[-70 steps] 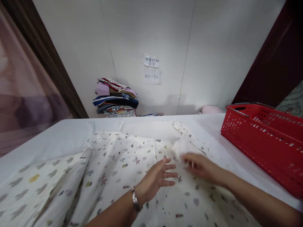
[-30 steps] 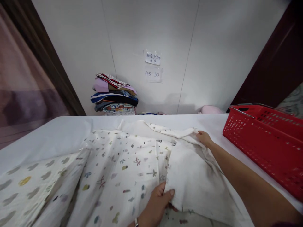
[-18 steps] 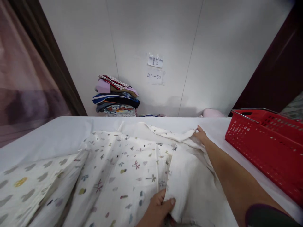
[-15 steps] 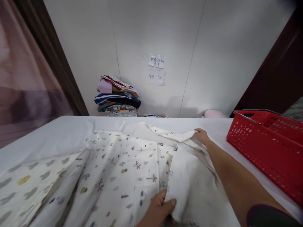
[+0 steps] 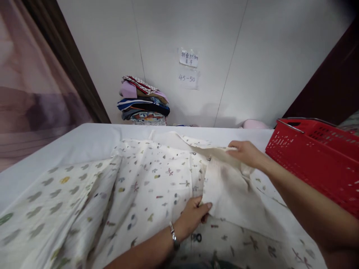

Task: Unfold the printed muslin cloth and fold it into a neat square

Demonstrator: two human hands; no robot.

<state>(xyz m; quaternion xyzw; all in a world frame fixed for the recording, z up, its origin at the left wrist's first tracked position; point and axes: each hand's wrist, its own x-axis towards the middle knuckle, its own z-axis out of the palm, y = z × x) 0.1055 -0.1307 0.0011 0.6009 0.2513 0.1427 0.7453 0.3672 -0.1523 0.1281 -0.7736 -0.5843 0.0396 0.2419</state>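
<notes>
A large white cloth (image 5: 157, 183) printed with small plants and shapes lies spread and partly folded over the table. My left hand (image 5: 195, 213), with a metal bracelet at the wrist, pinches a folded edge of it near the middle. Farther back and to the right, my right hand (image 5: 243, 151) grips the cloth's upper edge and holds it raised. Between the two hands a plain, unprinted face of the cloth shows. At the left the fabric carries larger grey shapes and a yellow one, with loose folds beside them. Part of the cloth runs out of view at the bottom.
A red plastic basket (image 5: 311, 160) with a metal handle stands at the table's right. Beyond the white table (image 5: 92, 140), a stack of folded fabrics (image 5: 144, 102) sits against the wall, under two paper signs. A pink curtain (image 5: 36, 93) hangs at the left.
My left hand has moved forward with its edge of cloth, bringing the bracelet into view. The right hand still holds the back edge. More printed cloth shows at the lower right.
</notes>
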